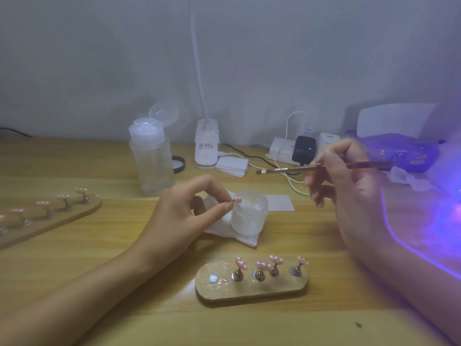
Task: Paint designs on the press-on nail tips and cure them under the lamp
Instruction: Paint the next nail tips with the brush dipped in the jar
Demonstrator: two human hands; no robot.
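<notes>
While near the jar (249,217), left fingers (225,208) tight on nail tip (237,199) (right fingers (333,152) round brush (287,169))

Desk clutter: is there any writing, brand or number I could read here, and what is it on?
Nothing reads clearly.
White lamp base: small label with dark and red print, too blurred to read.
Purple-lit packet at far right: printed markings, too blurred to read.
Black charger: only a blue light, no visible text.
</notes>
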